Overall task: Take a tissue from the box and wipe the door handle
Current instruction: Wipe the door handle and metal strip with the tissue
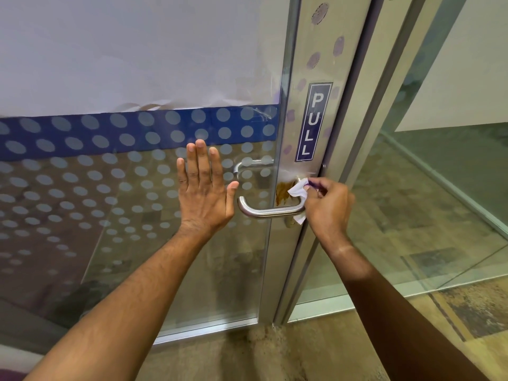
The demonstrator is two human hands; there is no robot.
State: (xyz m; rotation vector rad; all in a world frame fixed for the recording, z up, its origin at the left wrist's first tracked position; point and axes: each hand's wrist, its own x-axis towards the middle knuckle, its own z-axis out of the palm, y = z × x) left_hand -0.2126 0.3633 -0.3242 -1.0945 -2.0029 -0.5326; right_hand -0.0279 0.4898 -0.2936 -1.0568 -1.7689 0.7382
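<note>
A curved steel door handle sticks out from the metal stile of a glass door. A brown smear marks the metal just above the handle. My right hand is shut on a crumpled white tissue, pressed against the stile at the handle's right end, beside the smear. A corner of the tissue hangs below the handle. My left hand lies flat and open against the glass, just left of the handle, holding nothing. No tissue box is in view.
The glass door has frosted dots and a blue band. A blue PULL sign runs down the stile above the handle. A second handle shows through the glass on the far side. A fixed glass panel stands to the right.
</note>
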